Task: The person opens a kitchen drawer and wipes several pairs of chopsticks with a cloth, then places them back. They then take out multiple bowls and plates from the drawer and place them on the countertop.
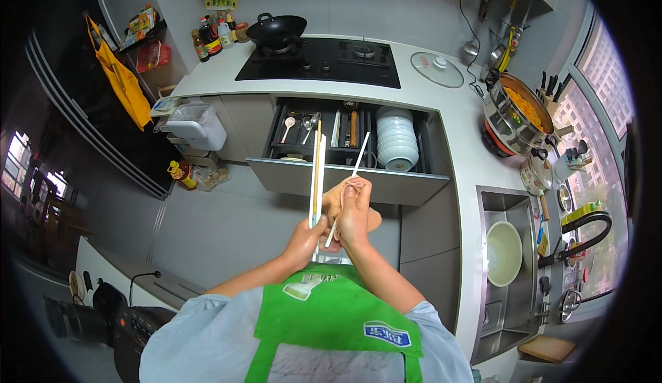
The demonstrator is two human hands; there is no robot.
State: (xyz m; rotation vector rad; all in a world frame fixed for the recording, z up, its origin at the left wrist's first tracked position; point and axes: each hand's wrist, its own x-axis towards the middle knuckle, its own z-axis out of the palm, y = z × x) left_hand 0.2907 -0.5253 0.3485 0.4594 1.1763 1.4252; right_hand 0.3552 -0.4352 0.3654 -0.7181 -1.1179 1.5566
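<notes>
My left hand (pixel 306 237) grips a small bundle of chopsticks (pixel 317 181), white ones with a wooden one among them, pointing away from me. In my right hand (pixel 356 215) is a tan cloth (pixel 335 199), folded around a single white chopstick (pixel 360 155). That chopstick slants, its far end over the drawer and its near end close to my left hand. Beyond both hands, a pulled-out drawer (pixel 341 173) holds a stack of pale bowls (pixel 396 137), a white spoon (pixel 288 127), metal spoons (pixel 309 124) and a wooden-handled utensil (pixel 354 127).
Above the drawer is a gas hob (pixel 318 65) with a black wok (pixel 276 29). A steel pot (pixel 509 114) of orange food stands at the right. The sink (pixel 509 310) contains a pale basin (pixel 504 253). A white bin (pixel 199 129) hangs left; a camera (pixel 111 316) sits behind left.
</notes>
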